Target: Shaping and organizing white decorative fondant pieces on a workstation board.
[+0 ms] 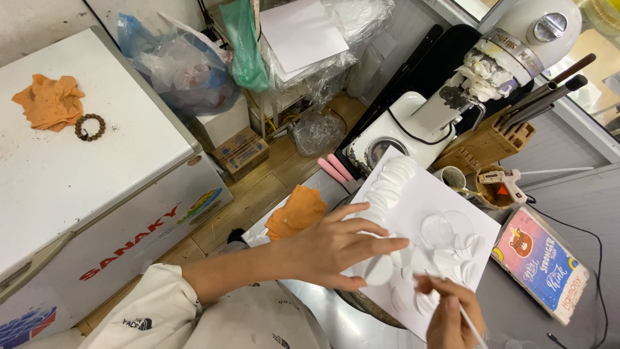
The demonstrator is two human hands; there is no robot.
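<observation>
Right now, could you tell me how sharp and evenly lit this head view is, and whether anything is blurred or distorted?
Head view: soft, even light with weak shadows; the white board and white discs nearly blend together; the right hand is slightly motion-blurred, the left hand sharper; wide-angle bending shows at the freezer edges.

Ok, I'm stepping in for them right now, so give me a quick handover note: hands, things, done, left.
Left hand: open, fingers spread, pressing on the white board and touching a white disc.
Right hand: pinch grip on a thin white stick.
A clear round dish sits on the board.
Done: white discs overlap along the board's left edge and lower part.
Left: the board's upper right is bare.
</observation>
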